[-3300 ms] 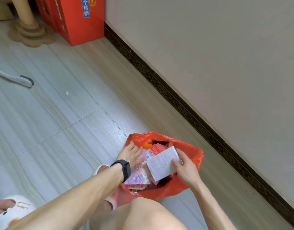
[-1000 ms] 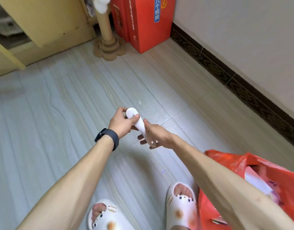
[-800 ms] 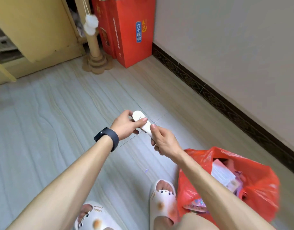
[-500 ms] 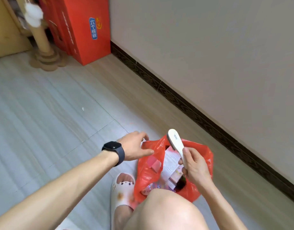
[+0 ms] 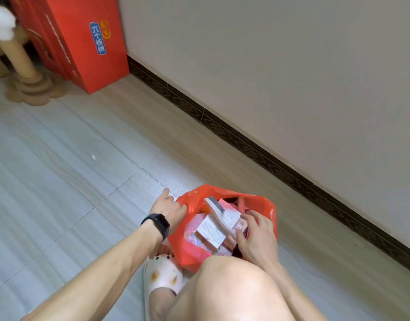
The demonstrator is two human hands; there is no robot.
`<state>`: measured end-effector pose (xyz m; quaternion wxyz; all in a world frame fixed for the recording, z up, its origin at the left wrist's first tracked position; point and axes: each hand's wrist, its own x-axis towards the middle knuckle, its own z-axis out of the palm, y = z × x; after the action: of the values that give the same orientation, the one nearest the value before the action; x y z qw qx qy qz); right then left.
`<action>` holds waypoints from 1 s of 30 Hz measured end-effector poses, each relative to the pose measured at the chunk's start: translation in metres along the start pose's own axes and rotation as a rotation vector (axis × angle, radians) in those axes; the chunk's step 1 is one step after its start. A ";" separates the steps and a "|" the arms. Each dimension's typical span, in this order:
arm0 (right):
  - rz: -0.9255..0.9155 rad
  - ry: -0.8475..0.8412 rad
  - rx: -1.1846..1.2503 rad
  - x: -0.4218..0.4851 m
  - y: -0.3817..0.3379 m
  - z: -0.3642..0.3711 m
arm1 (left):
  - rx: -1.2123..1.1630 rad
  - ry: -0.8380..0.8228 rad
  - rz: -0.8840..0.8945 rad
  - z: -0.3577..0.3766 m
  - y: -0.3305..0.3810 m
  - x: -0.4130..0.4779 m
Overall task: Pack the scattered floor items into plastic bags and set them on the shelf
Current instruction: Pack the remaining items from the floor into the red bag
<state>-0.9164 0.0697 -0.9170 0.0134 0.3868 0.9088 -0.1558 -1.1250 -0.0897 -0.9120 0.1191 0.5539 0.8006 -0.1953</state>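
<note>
On the tile floor (image 5: 60, 181), your left hand (image 5: 170, 210) pinches the left rim of the flimsy red bag (image 5: 192, 253), the best hold. Your right hand (image 5: 255, 237) curls at the probably light, rigid white device (image 5: 216, 212), grip unclear.

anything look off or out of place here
The white device lies tilted across a white box, its grey end poking above the rim of the red bag, not settled inside; the right hand holds its lower end, the left hand grips the rim. A small white scrap lies on the floor.
</note>
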 end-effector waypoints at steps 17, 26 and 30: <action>0.342 0.216 -0.119 -0.033 0.046 -0.014 | -1.637 0.044 -0.432 -0.055 -0.001 0.003; 0.147 -0.117 -0.626 -0.030 0.032 -0.008 | -1.941 0.174 -0.452 -0.088 -0.011 -0.008; 0.238 -0.238 -0.632 -0.005 0.031 -0.039 | -2.132 0.267 -0.411 -0.107 -0.014 -0.013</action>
<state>-0.8870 0.0981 -0.8876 0.2563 0.4458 0.8527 0.0917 -1.1309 -0.0574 -0.8088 0.4147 0.0388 0.6419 0.6438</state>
